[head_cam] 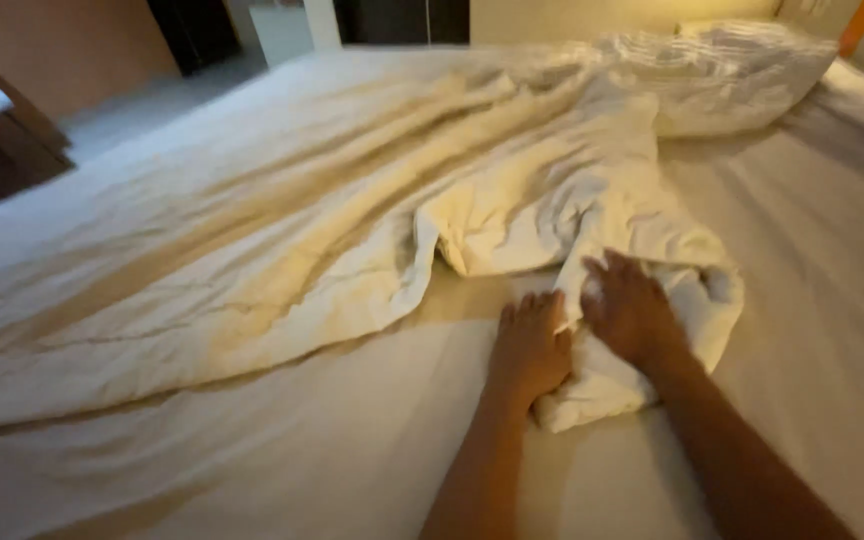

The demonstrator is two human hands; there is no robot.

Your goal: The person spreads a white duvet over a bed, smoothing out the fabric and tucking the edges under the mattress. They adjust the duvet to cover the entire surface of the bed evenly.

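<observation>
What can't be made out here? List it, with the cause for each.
- Head view: the left hand fingertips are tucked under the white duvet, so its grip is unclear.
- The right hand is motion-blurred.
- The pillow is cut by the top edge.
- The bed sheet runs off the frame.

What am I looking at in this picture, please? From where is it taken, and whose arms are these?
There is one picture, taken by a camera worn on a person's head, looking down at that person's own bare arms. In front lies a bed with a pale sheet. A crumpled white duvet is spread over it, and a pillow lies at the far end. The left hand and the right hand both rest on a bunched corner of the duvet, pressing or gripping it; the blur hides which.
</observation>
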